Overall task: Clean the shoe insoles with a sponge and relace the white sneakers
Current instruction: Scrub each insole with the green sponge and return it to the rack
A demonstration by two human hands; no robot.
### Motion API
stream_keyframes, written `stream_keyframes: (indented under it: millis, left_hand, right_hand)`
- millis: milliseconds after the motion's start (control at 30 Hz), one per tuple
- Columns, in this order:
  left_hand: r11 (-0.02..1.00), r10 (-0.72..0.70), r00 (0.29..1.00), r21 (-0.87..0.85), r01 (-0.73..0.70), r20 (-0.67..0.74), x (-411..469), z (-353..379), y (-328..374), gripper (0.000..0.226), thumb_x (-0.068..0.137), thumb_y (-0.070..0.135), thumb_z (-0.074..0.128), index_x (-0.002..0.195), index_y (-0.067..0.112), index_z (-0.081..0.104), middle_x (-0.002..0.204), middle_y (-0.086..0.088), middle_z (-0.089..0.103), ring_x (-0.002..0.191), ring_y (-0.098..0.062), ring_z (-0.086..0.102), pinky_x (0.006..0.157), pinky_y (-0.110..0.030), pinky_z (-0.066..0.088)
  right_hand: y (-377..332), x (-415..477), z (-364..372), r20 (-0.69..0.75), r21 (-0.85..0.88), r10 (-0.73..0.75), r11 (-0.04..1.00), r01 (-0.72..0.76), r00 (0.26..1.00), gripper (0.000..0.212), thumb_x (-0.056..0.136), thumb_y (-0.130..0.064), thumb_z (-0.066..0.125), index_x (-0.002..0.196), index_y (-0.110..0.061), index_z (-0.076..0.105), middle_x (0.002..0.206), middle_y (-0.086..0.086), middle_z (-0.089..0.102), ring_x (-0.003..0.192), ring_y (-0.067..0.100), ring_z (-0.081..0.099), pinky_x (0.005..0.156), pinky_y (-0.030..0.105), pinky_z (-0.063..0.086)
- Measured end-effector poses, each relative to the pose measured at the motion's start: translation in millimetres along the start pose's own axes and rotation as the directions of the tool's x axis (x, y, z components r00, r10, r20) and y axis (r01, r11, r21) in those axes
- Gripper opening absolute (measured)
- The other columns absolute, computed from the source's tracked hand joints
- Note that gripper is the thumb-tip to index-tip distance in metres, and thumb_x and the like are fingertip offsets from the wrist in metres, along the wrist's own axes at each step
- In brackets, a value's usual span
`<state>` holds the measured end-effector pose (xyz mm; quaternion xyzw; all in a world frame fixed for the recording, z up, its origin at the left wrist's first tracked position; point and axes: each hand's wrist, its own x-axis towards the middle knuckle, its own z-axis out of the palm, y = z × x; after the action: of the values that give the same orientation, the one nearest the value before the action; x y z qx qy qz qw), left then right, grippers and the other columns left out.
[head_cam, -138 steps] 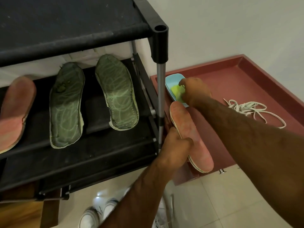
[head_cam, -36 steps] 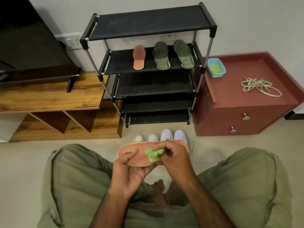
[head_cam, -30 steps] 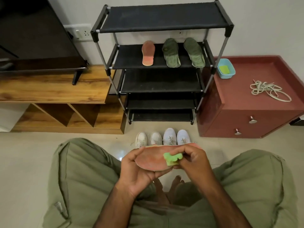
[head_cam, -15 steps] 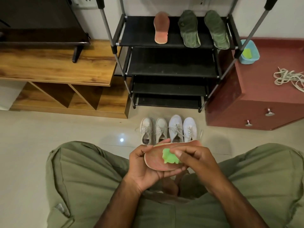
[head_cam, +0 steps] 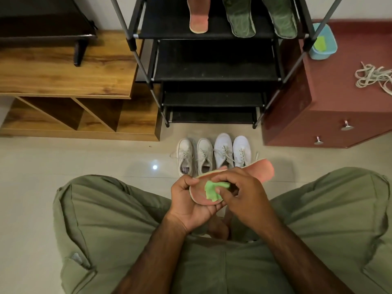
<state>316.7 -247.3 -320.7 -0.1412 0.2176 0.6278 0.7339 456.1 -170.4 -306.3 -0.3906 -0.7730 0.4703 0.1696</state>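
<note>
Insole [head_cam: 262,169] pink, green sponge [head_cam: 211,192] atop

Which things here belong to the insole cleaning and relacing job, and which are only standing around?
For the job: pink insole in the left hand, green sponge in the right hand, other pink insole, two green insoles, white sneakers, loose laces, blue tub.

Just around: shoe rack, wooden unit, red cabinet.

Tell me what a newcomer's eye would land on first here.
The hands at the centre: the left hand holds a pink insole while the right hand presses a green sponge onto it. Just beyond, four white sneakers stand in a row on the floor before the black rack. Loose laces lie on the red cabinet at right.
</note>
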Motion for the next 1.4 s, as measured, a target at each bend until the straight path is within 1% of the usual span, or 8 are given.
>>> stream_keyframes:
  millis: [167, 400, 567, 700, 833, 1000, 1300, 1400]
  left_hand:
    - [1.000, 0.023, 0.995, -0.013, -0.025, -0.094, 0, 5, -1, 0.078, 0.082, 0.031, 0.042, 0.153, -0.001, 0.041, 0.138, -0.028, 0.051, 0.115, -0.040, 0.058, 0.086, -0.047, 0.060]
    - [0.998, 0.055, 0.997, 0.022, -0.054, -0.046, -8, 0, -5, 0.086, 0.078, 0.028, 0.053, 0.157, 0.002, 0.034, 0.152, -0.029, 0.040, 0.132, -0.041, 0.049, 0.113, -0.055, 0.038]
    - [0.997, 0.063, 0.997, 0.039, -0.061, -0.047, -11, 5, -5, 0.067, 0.090, 0.036, 0.049, 0.149, 0.005, 0.047, 0.135, -0.025, 0.058, 0.116, -0.037, 0.065, 0.096, -0.048, 0.055]
    - [0.997, 0.061, 0.996, 0.050, -0.058, -0.066, -14, 2, -5, 0.066, 0.096, 0.036, 0.044, 0.155, 0.007, 0.040, 0.145, -0.024, 0.053, 0.123, -0.036, 0.060, 0.101, -0.046, 0.051]
    - [0.996, 0.061, 0.997, 0.069, -0.057, -0.056, -13, -1, -7, 0.070, 0.096, 0.037, 0.046, 0.159, 0.009, 0.032, 0.147, -0.022, 0.048, 0.126, -0.034, 0.056, 0.103, -0.048, 0.047]
    - [0.993, 0.070, 0.992, 0.097, -0.060, -0.105, -12, -3, -4, 0.063, 0.100, 0.037, 0.045, 0.154, 0.006, 0.042, 0.140, -0.020, 0.055, 0.129, -0.033, 0.054, 0.114, -0.045, 0.038]
    - [0.996, 0.053, 0.998, 0.074, -0.049, -0.044, -14, 1, -3, 0.073, 0.099, 0.042, 0.050, 0.158, 0.002, 0.032, 0.154, -0.028, 0.043, 0.137, -0.041, 0.047, 0.111, -0.055, 0.044]
    - [0.994, 0.060, 0.998, 0.089, -0.057, -0.033, -12, 0, -4, 0.072, 0.100, 0.043, 0.047, 0.159, 0.006, 0.030, 0.144, -0.024, 0.052, 0.130, -0.036, 0.053, 0.114, -0.051, 0.036]
  right_hand:
    - [-5, -2, 1, 0.035, -0.205, -0.067, 0.976, 0.073, 0.997, 0.033, 0.082, -0.025, 0.083, 0.113, -0.029, 0.074, 0.116, -0.017, 0.065, 0.112, 0.006, 0.054, 0.093, 0.027, 0.049]
    - [-17, 0, -1, -0.108, -0.030, -0.004, 1.000, 0.000, 0.994, 0.026, 0.085, -0.010, 0.080, 0.104, -0.027, 0.078, 0.101, -0.018, 0.072, 0.098, 0.002, 0.067, 0.087, 0.028, 0.056]
    - [-29, -2, 10, -0.099, 0.032, 0.061, 0.998, -0.058, 0.993, 0.023, 0.084, -0.011, 0.081, 0.100, -0.026, 0.078, 0.096, -0.019, 0.074, 0.093, 0.001, 0.069, 0.085, 0.031, 0.059]
    - [-34, -3, 14, -0.032, -0.002, 0.005, 1.000, -0.005, 0.999, 0.024, 0.083, -0.009, 0.080, 0.101, -0.025, 0.080, 0.100, -0.017, 0.073, 0.098, -0.001, 0.066, 0.089, 0.019, 0.053]
    - [-32, 2, 8, -0.177, -0.053, 0.068, 0.995, -0.079, 0.982, 0.022, 0.085, -0.013, 0.079, 0.100, -0.029, 0.078, 0.096, -0.018, 0.070, 0.092, -0.004, 0.064, 0.081, 0.013, 0.051]
    - [-40, -2, 15, -0.022, -0.084, 0.034, 0.996, -0.036, 0.999, 0.028, 0.084, -0.013, 0.081, 0.106, -0.030, 0.077, 0.100, -0.019, 0.062, 0.095, -0.003, 0.061, 0.084, 0.013, 0.049]
    - [-53, 9, -14, -0.223, -0.120, -0.080, 0.991, 0.055, 0.972, 0.034, 0.082, 0.002, 0.071, 0.095, -0.028, 0.079, 0.099, -0.018, 0.064, 0.098, 0.007, 0.062, 0.086, 0.031, 0.053]
    - [-53, 10, -5, -0.124, -0.187, -0.059, 0.982, 0.035, 0.991, 0.034, 0.084, 0.006, 0.068, 0.095, -0.023, 0.081, 0.102, -0.016, 0.062, 0.098, 0.001, 0.061, 0.087, 0.022, 0.053]
